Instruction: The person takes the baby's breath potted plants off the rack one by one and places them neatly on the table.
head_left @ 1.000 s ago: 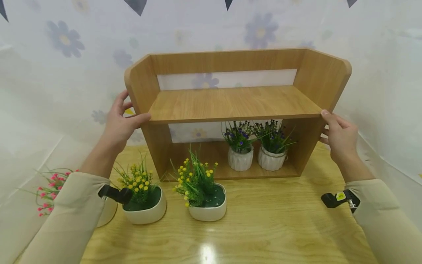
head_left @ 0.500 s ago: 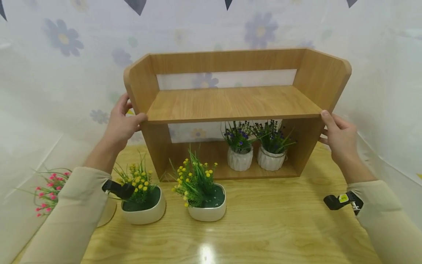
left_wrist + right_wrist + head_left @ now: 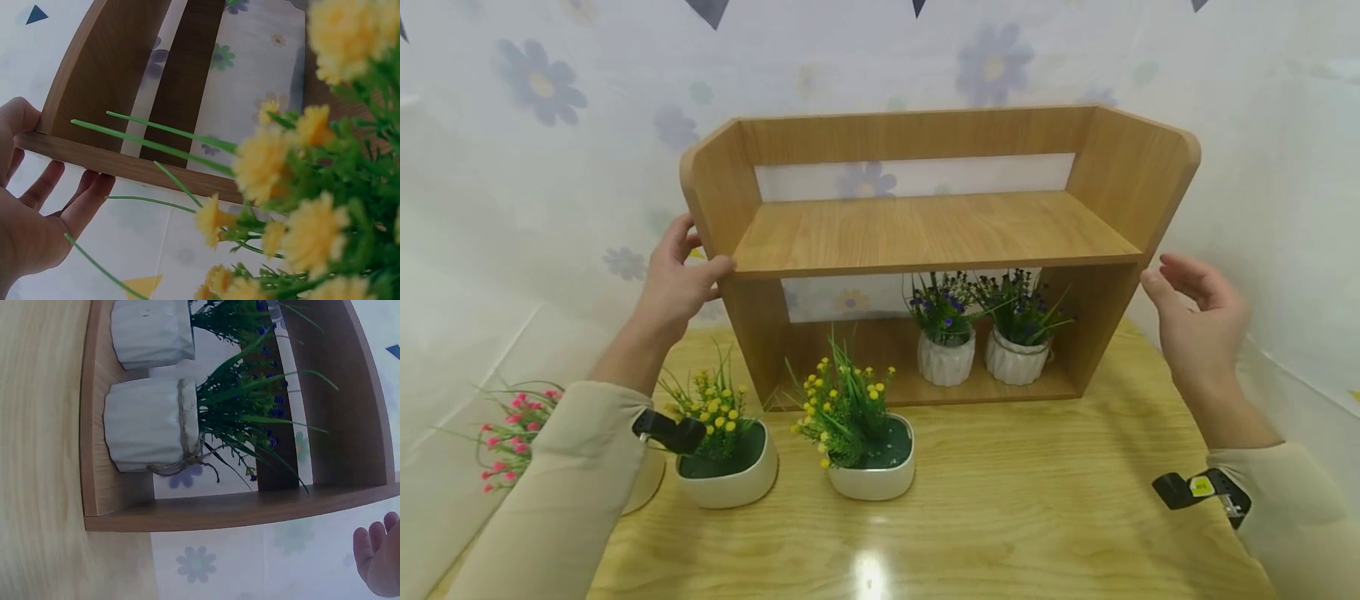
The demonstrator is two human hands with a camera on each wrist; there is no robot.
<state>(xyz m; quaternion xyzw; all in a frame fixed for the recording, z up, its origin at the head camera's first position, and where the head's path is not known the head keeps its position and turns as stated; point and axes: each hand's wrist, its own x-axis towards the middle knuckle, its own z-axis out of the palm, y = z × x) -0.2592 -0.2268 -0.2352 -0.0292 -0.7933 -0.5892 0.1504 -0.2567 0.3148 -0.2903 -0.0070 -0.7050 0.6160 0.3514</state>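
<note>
In the head view, the wooden shelf (image 3: 917,233) stands on the table (image 3: 1037,517) where it stood half a second ago, with the first white pot (image 3: 946,362) and the second white pot (image 3: 1017,362) side by side on its lower board, toward the right end. The left hand (image 3: 673,279) still grips the shelf's left side, thumb at the front end of the middle board and fingers round the outside of the panel. The change is at the other end: the right hand (image 3: 1206,325), whose thumb lay on the board's front corner earlier, has come away outward, its fingers loosely bent and holding nothing, the thumb tip just beside the panel. In front, the two yellow-flowered planters (image 3: 730,482) (image 3: 871,482) and, partly behind the left sleeve (image 3: 568,467), the pink-flowered plant (image 3: 512,429) have stayed put. The left wrist view shows fingers against the underside of the tilted-looking panel, with blurred yellow blooms (image 3: 259,165) close to the lens. The right wrist view shows twine (image 3: 165,469) tied round the second white pot, and relaxed fingertips (image 3: 377,534) apart from the shelf's outer side.
</note>
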